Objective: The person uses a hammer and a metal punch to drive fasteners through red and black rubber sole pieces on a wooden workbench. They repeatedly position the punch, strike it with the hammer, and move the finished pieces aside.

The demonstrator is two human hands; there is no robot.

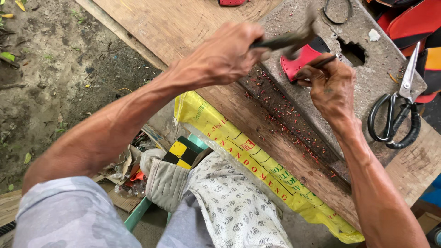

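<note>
On the grey concrete slab point(367, 73): your left hand point(225, 55) grips a blurred dark-handled hammer point(287, 39); right hand point(330, 87) fingers pinch a thin metal punch point(324, 62) against a red rubber piece point(298, 62).

A red piece point(299, 63) with a black part lies on a grey block point(367, 73) at upper centre. Black-handled, silver-bladed scissors point(398, 110) sit at right. A yellow sack point(257, 160) with red and black lettering crosses the middle, on brown planks point(183, 23). White, grey-patterned trousers point(234, 206) fill the bottom.

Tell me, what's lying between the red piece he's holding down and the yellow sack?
In the head view, red and dark crumbs lie scattered between the red piece and the yellow sack, over the grey stone slab edge and the wooden plank.
</note>
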